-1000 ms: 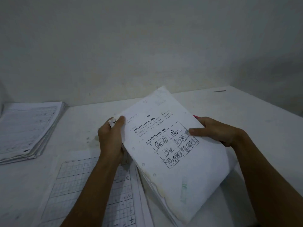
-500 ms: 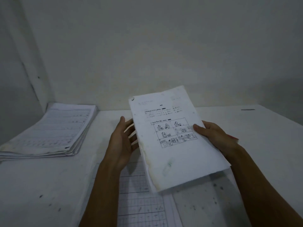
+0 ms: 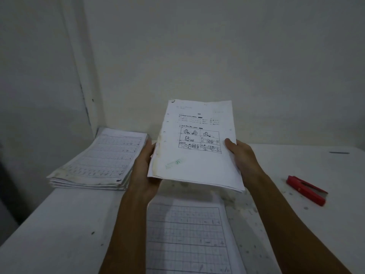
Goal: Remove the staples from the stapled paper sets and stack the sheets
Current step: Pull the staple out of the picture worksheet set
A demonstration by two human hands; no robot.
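Now, in the head view, both hands hold up a paper set [image 3: 195,147] above the table [image 3: 59,224]; the left hand [image 3: 145,167] grips its left edge, the right hand [image 3: 242,157] its right edge with the thumb on top; a paper stack [image 3: 100,161] lies at ten o'clock, a grid sheet [image 3: 187,234] at six, a red staple remover [image 3: 306,189] at three.

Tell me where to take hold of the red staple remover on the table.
Grip the red staple remover across its long narrow body, near the middle, coming from above with the right hand, its nearer side. It lies flat, slanted, alone on the table, so both long flanks look free.
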